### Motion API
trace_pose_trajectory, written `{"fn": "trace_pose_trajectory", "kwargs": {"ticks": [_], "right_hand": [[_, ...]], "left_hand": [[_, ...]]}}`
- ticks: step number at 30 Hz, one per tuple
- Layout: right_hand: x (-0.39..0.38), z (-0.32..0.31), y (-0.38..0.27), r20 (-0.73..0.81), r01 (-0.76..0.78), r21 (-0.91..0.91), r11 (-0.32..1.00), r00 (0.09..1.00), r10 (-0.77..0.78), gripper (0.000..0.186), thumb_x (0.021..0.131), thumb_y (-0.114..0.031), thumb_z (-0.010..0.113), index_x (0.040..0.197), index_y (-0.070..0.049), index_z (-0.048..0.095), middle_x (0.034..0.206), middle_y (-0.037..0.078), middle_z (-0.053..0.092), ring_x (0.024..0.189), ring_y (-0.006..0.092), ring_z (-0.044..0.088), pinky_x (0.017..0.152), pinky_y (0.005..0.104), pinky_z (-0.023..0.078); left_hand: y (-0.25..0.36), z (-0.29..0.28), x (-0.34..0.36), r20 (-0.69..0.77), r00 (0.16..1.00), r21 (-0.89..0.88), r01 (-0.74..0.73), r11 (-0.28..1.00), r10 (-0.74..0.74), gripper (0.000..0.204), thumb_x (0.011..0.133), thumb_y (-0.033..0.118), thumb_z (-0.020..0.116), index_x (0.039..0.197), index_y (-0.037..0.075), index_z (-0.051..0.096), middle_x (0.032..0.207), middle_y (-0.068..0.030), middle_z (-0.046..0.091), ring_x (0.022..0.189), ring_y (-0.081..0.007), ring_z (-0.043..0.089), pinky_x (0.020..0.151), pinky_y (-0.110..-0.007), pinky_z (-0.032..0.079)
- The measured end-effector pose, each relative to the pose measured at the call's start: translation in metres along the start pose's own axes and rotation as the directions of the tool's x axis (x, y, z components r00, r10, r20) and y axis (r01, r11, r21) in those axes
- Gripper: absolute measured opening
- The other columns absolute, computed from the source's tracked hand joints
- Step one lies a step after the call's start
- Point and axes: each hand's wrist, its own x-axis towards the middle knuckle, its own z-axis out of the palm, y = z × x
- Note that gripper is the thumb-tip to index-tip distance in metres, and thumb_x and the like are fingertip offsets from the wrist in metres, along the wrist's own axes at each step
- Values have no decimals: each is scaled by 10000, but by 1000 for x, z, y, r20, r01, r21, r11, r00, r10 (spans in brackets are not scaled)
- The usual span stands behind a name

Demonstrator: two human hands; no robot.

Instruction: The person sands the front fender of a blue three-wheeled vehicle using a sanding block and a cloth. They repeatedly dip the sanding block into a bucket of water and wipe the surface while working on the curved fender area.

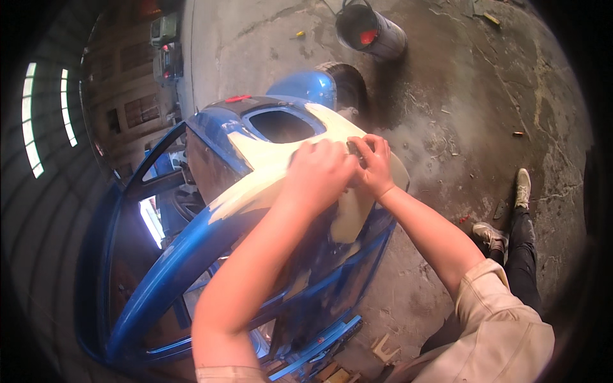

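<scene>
Both hands are pressed onto a cream, filler-like patch (260, 182) on the rounded corner of a blue car body (167, 263). My left hand (321, 171) is closed, knuckles up, its fingers curled under against the surface. Right beside it, my right hand (375, 165) has bent fingers and a thumb drawn in toward the left hand. A small dark thing seems to show between the two hands, but my fingers hide most of it. Just beyond my hands lies an oval window opening (281, 127) in the body.
A dark bucket (380, 37) with something red inside stands at the far side. Near the blue fender (303, 88) is a tyre (350, 86). A red item (238, 98) rests on the body. Legs in dark trousers (522, 246) are at the right; wood pieces (385, 348) lie below.
</scene>
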Motion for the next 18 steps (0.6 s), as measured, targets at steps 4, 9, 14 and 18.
{"fn": "trace_pose_trajectory", "kwargs": {"ticks": [4, 9, 14, 18], "right_hand": [[9, -7, -18, -42, -41, -3, 999, 998, 41, 459, 868, -299, 692, 1301, -149, 710, 1188, 142, 565, 1135, 348, 532, 1041, 474, 425], [28, -2, -97, -78, -12, -56, 998, 997, 7, 496, 822, -346, 728, 1280, -155, 724, 1184, 135, 570, 1149, 325, 538, 1042, 515, 390], [61, -12, -127, 22, 381, 97, 919, 923, -385, 462, 787, -387, 750, 1198, -175, 746, 1149, 99, 537, 1120, 308, 546, 1039, 519, 395], [54, -19, -70, -94, -113, 114, 987, 988, 124, 466, 789, -313, 718, 1216, -128, 745, 1150, 125, 555, 1077, 319, 515, 1008, 486, 424]], "left_hand": [[-37, -113, -80, -27, 971, 89, 240, 967, -238, 228, 749, 176, 859, 855, 102, 671, 949, -105, 667, 885, -325, 673, 784, -446, 543], [-57, -206, -162, -116, 920, 93, 386, 918, -375, 283, 756, 169, 872, 919, 63, 667, 941, -182, 639, 831, -356, 640, 706, -422, 534], [-62, -193, -170, 48, 917, 137, 386, 912, -396, 278, 770, 131, 848, 935, 50, 639, 943, -194, 609, 819, -354, 625, 697, -426, 528], [-57, -194, -165, 61, 914, 243, 376, 894, -401, 313, 806, 223, 856, 946, 53, 634, 934, -201, 592, 818, -353, 622, 695, -437, 536]]}}
